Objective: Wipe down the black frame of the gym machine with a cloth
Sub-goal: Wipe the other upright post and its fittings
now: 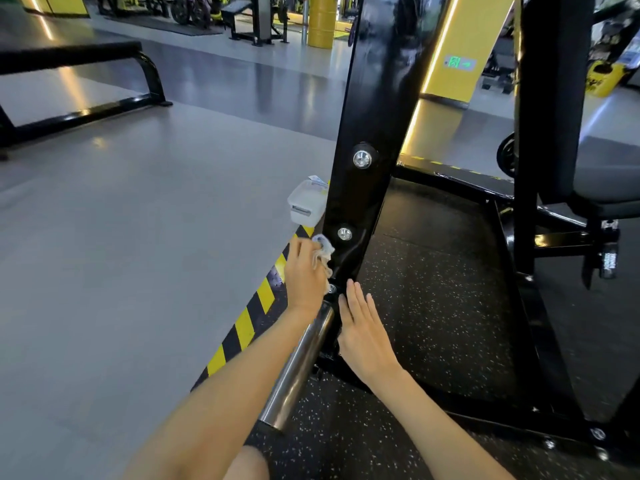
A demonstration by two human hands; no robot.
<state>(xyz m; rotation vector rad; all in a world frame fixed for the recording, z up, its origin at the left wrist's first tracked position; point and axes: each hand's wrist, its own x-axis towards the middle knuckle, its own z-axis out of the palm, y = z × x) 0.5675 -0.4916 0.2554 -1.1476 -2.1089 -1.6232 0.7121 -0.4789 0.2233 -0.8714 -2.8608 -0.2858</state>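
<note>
A person is working low at the foot of a gym machine, rubbing a crumpled white cloth [323, 252] against the bottom stretch of its glossy black steel upright [367, 133]. The left hand [304, 275] is bunching the cloth in curled fingers and pressing it to the post's left edge, just below and beside the lower of two round silver bolts [344, 233]. The right hand [363, 327] is holding nothing, its fingers lying straight and close together at the base of the post; whether it is touching the metal cannot be told.

The wipe-down appears to be in mid-course. The low section is getting attention, while the tall upper length and the second black upright [550, 98] to the right look to be waiting. The next move is likely calling for a firm pass around the bolt heads and down to the bolted foot. The cloth will need steering clear of the polished chrome cylindrical peg [298, 368] jutting out between the forearms.

The machine is standing on black rubber matting flecked with white [433, 289], edged by a yellow-and-black hazard stripe [244, 327]. Beyond it, smooth grey flooring [138, 237] is reflecting the ceiling lights. A small white plastic lidded box [306, 202] is sitting on that floor just behind the post. Farther back, a yellow pillar [457, 39] carrying a green exit sign [460, 63] is rising among more equipment.
</note>
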